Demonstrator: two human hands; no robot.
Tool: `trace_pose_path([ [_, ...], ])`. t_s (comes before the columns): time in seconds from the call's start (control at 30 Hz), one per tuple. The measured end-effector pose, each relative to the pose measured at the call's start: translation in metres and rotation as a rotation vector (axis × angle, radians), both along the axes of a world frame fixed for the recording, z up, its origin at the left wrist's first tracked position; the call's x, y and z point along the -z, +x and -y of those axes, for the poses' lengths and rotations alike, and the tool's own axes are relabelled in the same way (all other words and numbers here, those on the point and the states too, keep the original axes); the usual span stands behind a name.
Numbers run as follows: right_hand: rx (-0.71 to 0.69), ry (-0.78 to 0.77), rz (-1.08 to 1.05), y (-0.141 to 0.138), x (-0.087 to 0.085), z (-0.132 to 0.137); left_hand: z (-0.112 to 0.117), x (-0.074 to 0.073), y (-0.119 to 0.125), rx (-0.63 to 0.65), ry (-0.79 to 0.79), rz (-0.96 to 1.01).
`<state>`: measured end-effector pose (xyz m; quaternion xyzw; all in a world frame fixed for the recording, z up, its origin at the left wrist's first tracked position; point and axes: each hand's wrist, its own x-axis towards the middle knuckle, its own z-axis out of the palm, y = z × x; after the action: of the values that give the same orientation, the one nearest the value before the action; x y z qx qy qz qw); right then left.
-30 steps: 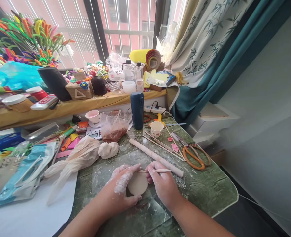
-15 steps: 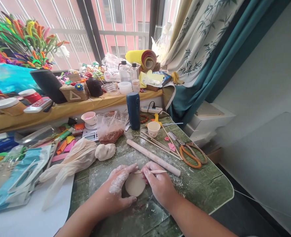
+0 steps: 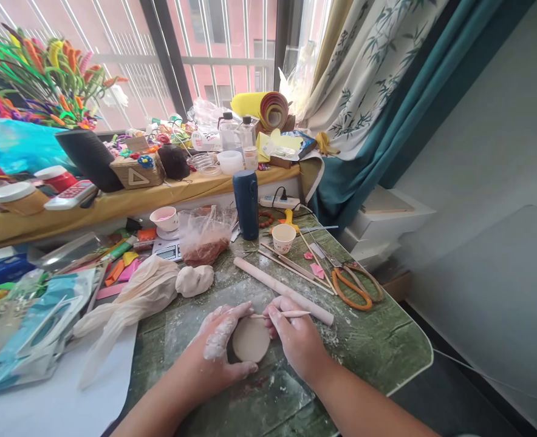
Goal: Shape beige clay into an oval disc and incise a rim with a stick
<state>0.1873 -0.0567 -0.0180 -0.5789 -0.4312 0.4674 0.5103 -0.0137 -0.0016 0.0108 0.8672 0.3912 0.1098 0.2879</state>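
Observation:
A round, flat disc of pale clay lies on a transparent sheet on the green tabletop. My left hand, white with powder, curves around the disc's left side. Its thumb and fingers are apart, along the lower and upper edges. In my right hand a thin pale stick with a pointed end is pinched. The stick's other end reaches the disc's upper edge, close to my left fingertips. Just beyond my hands lie a pale rolling pin and a lump of white clay.
Orange-handled scissors, thin sticks and a paper cup are on the right. Behind stand a dark blue bottle and a bag of brown material. Plastic packets and a crumpled bag crowd the left.
The clay disc and both hands have shifted very slightly to the right. My right hand keeps its pinch on the stick, which has moved a little with it.

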Motion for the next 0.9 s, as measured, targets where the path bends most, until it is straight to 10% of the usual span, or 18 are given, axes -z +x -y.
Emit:
trace_pose_path([
  [0.9, -0.086, 0.116, 0.151, -0.001, -0.005, 0.002, 0.012, 0.012, 0.007, -0.103, 0.126, 0.035],
])
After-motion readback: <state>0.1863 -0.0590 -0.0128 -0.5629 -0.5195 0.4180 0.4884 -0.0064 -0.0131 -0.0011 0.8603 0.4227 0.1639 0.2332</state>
